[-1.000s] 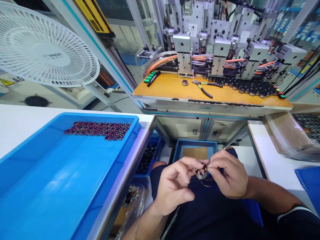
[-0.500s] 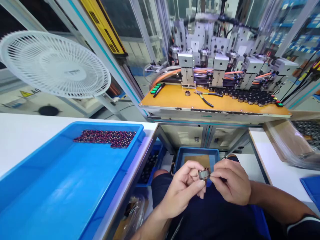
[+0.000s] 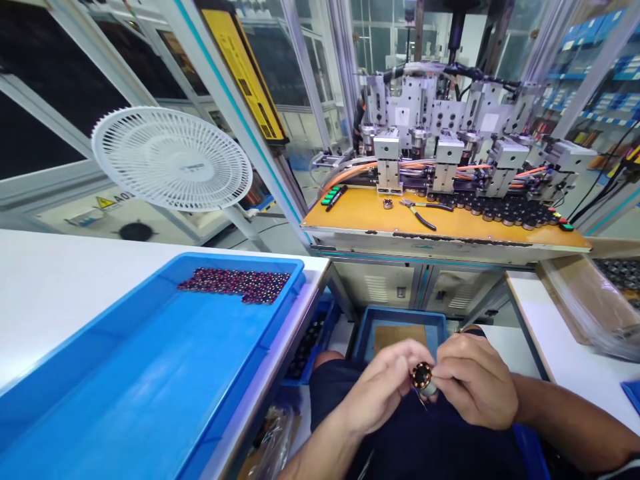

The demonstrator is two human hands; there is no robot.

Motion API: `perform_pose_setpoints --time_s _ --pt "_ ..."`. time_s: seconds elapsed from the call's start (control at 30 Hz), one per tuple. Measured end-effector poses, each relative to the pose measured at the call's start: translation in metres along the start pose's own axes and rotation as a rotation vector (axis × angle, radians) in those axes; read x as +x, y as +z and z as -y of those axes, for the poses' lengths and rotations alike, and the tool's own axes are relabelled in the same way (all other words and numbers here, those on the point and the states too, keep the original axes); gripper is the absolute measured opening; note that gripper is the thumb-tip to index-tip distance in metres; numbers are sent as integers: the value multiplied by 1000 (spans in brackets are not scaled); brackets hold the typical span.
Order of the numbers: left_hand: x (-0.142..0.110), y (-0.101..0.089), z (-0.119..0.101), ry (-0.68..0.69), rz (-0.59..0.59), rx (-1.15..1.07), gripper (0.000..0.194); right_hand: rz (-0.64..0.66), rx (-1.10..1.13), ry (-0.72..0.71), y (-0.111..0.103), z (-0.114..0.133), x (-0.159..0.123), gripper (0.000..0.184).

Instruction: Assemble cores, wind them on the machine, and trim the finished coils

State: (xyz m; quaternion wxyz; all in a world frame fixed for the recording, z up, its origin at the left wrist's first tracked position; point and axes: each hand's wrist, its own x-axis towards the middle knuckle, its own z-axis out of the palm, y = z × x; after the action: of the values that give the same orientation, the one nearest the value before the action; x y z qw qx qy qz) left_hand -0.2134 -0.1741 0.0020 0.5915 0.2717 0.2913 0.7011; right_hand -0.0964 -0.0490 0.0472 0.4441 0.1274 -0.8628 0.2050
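Observation:
Over my lap, both hands pinch one small round wound coil part [image 3: 421,376] with copper windings facing up. My left hand [image 3: 383,390] grips it from the left with thumb and fingers closed. My right hand [image 3: 473,381] holds it from the right, fingers curled round it. Thin wire ends hang below the part. On the white table to my left stands a large blue tray [image 3: 150,373] with a patch of several similar dark-red coil parts [image 3: 235,283] in its far corner.
A white fan [image 3: 173,160] stands behind the tray. Ahead is a yellow-topped machine bench [image 3: 360,217] with pliers [image 3: 423,212], a lone coil part [image 3: 387,204], a row of dark parts [image 3: 505,212]. A small blue bin [image 3: 400,327] sits below, bagged material [image 3: 585,300] at right.
The coil part has been turned in my fingers so its copper face points up. The camera view tilted upward, so hands and tray sit lower in the picture.

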Motion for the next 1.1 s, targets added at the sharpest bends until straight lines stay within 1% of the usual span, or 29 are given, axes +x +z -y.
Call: perform_pose_setpoints --time_s 0.03,0.07,0.1,0.2,0.3,0.4,0.47,0.53,0.6,0.67,0.77,0.8,0.83,0.87,0.97,1.1 --pt "0 -1 1 -57 33 23 49 11 2 -4 -1 0 0 12" --pt "0 -2 3 -76 55 40 47 23 1 -5 -1 -1 -1 12" --pt "0 -3 5 -60 56 57 43 33 -4 -4 -2 -1 -1 12" --pt "-1 -6 7 46 -2 97 30 55 -46 17 -2 -2 -3 11" --pt "-4 -5 7 133 -49 99 23 62 -85 81 0 -2 -4 10" --pt "-7 -3 5 252 -89 50 25 50 -82 157 3 -1 -5 10" --pt "-8 -1 2 333 -92 -9 27 42 -52 196 4 0 -3 10" --pt "-7 0 -1 373 -80 -85 28 50 -11 211 4 1 0 10" --pt "-6 1 -3 356 -87 -140 29 67 24 172 3 2 3 9" --pt "-5 0 -4 259 -92 -110 34 86 37 105 1 2 5 10" --pt "-4 -4 0 42 1 18 45 95 39 49 -1 1 7 10" --pt "-5 -5 2 7 37 52 45 95 38 47 -2 0 8 10" --pt "-5 -7 4 0 54 78 42 95 35 49 -3 0 8 9" --pt "-6 -8 5 17 48 99 38 96 26 55 -3 -1 7 9" --pt "-6 -8 6 118 -49 142 27 104 0 105 -3 -2 5 9" --pt "-5 -3 5 260 -139 107 25 94 9 219 1 -3 0 12"
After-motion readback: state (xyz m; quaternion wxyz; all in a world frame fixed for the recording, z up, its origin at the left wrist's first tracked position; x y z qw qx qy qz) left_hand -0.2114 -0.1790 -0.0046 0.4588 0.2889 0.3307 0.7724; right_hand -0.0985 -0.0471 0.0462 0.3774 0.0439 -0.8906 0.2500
